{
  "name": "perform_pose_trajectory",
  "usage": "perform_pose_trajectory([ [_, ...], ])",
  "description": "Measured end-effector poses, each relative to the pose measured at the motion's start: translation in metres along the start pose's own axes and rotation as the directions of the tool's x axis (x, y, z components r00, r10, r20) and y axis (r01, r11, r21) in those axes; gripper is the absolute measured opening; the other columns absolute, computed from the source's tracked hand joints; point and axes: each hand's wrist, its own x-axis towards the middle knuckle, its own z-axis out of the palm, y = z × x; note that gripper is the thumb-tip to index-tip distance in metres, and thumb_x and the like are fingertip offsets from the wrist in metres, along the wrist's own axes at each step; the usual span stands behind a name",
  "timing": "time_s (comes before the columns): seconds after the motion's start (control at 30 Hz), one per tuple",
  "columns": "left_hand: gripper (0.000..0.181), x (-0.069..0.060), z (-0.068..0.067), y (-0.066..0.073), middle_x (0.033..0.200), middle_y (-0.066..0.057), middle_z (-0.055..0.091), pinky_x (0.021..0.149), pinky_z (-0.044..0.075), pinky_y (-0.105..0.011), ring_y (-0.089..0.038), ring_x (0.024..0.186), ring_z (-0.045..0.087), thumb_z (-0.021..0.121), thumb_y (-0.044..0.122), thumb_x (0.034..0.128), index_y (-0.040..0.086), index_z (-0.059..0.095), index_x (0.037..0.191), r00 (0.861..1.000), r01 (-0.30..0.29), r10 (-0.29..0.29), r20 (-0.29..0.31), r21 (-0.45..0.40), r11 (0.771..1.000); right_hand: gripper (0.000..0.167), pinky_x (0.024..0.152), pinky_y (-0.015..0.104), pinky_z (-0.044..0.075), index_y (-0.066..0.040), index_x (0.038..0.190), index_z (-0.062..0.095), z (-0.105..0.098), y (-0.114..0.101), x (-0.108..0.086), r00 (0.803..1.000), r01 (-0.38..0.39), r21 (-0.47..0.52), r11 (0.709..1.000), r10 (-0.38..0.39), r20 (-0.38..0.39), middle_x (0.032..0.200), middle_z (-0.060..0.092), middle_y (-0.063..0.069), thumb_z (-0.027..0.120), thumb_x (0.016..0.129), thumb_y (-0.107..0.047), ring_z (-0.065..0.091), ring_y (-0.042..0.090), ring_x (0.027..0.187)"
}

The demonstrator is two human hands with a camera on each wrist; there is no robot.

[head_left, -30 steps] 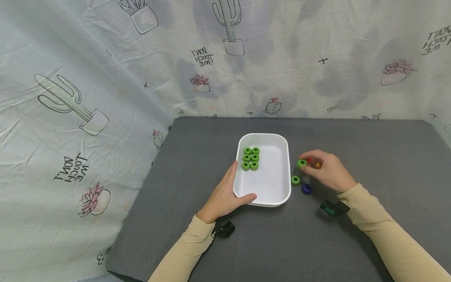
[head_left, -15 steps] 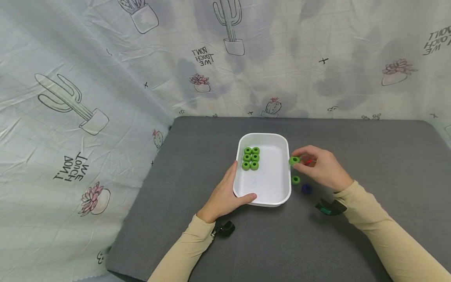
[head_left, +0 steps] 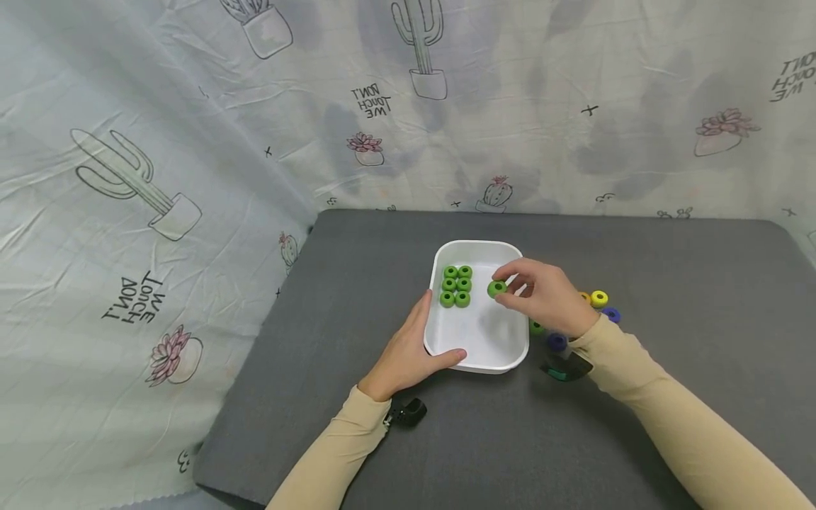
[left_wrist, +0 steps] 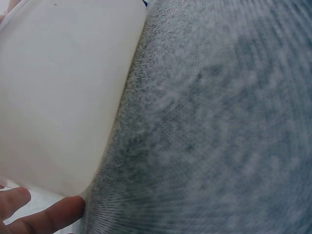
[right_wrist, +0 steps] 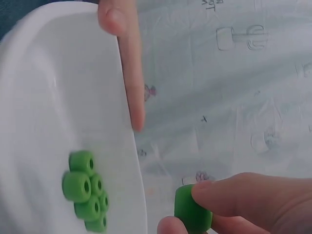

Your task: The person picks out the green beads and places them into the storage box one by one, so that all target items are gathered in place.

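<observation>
A white tray stands on the grey table, with several green beads in two columns at its left side. At the near left corner my left hand holds the tray, thumb over the near rim and fingers along the outer left wall. In the left wrist view the outer wall of the tray and some fingertips show. Over the right half of the tray, my right hand pinches a green bead between thumb and fingers. The right wrist view shows that bead apart from the others.
Right of the tray lie another green bead, blue beads and a yellow bead, partly hidden by the right hand and wrist. A patterned curtain hangs behind and left of the table.
My right hand has carried the pinched green bead leftward, from beside the tray to over its inside. Yellow and blue beads show behind the wrist. The left hand stays at the corner.
</observation>
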Motion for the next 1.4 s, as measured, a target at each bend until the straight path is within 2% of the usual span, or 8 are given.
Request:
perform_pose_trajectory([
  [0.2,0.122,0.001,0.0,0.0,0.174,0.009,0.011,0.119,0.038,-0.051,-0.017,0.155,0.03,0.074,0.07,0.0834,0.023,0.002,0.169,1.0,-0.011,0.011,-0.007,0.01,1.0,0.028,0.076,0.034,0.058,-0.005,0.115,0.074,0.015,-0.008,0.013,0.999,0.025,-0.001,1.0,-0.025,0.034,0.111,0.075,0.008,0.082,0.087,-0.005,0.071,0.02,0.089],
  [0.47,0.121,0.001,-0.002,-0.001,0.175,0.008,0.01,0.12,0.037,-0.051,-0.018,0.157,0.028,0.074,0.069,0.0848,0.022,0.002,0.169,1.0,-0.019,0.02,-0.004,0.02,1.0,0.026,0.071,0.031,0.057,-0.005,0.112,0.075,0.033,-0.012,0.031,0.996,0.049,0.016,0.999,-0.05,0.077,0.109,0.075,0.008,0.083,0.087,-0.006,0.07,0.019,0.087],
  [0.7,0.12,0.0,-0.003,0.0,0.175,0.007,0.01,0.121,0.037,-0.05,-0.019,0.157,0.028,0.074,0.068,0.0856,0.022,0.001,0.169,1.0,-0.021,0.021,0.0,0.039,0.999,0.024,0.072,0.03,0.053,-0.004,0.109,0.075,0.052,-0.009,0.046,0.992,0.034,0.009,0.999,-0.035,0.122,0.104,0.076,0.008,0.083,0.086,-0.006,0.071,0.021,0.084],
  [0.87,0.119,0.0,-0.003,0.001,0.175,0.005,0.011,0.12,0.037,-0.049,-0.02,0.157,0.028,0.074,0.065,0.0862,0.023,0.0,0.169,1.0,-0.029,0.029,0.0,0.04,0.999,0.024,0.079,0.034,0.053,-0.003,0.108,0.074,0.06,-0.006,0.053,0.981,0.028,-0.016,0.999,-0.024,0.191,0.102,0.076,0.009,0.08,0.085,-0.005,0.073,0.022,0.083],
  [1.03,0.118,0.0,-0.002,0.001,0.175,0.006,0.01,0.121,0.037,-0.049,-0.019,0.157,0.027,0.074,0.065,0.0868,0.022,0.001,0.169,0.999,-0.043,0.043,0.001,0.031,0.999,0.023,0.079,0.035,0.057,-0.005,0.106,0.073,0.065,-0.004,0.06,0.965,0.016,-0.042,0.999,-0.004,0.264,0.099,0.074,0.008,0.079,0.084,-0.003,0.072,0.019,0.083],
  [1.27,0.118,0.001,-0.001,-0.002,0.176,0.005,0.009,0.121,0.036,-0.047,-0.017,0.157,0.028,0.074,0.062,0.0876,0.018,0.002,0.169,0.998,-0.065,0.065,0.002,0.033,0.997,0.018,0.078,0.031,0.056,-0.006,0.1,0.074,0.078,0.0,0.067,0.951,0.057,-0.109,0.992,-0.021,0.308,0.091,0.074,0.004,0.081,0.083,-0.006,0.067,0.013,0.079],
  [1.4,0.118,0.0,-0.002,-0.003,0.176,0.004,0.01,0.121,0.037,-0.048,-0.018,0.157,0.028,0.075,0.06,0.0881,0.017,0.002,0.169,0.997,-0.073,0.073,0.0,0.036,0.997,0.019,0.08,0.034,0.055,-0.006,0.099,0.075,0.083,0.001,0.068,0.946,0.072,-0.152,0.986,-0.019,0.322,0.091,0.074,0.002,0.084,0.082,-0.008,0.066,0.014,0.081],
])
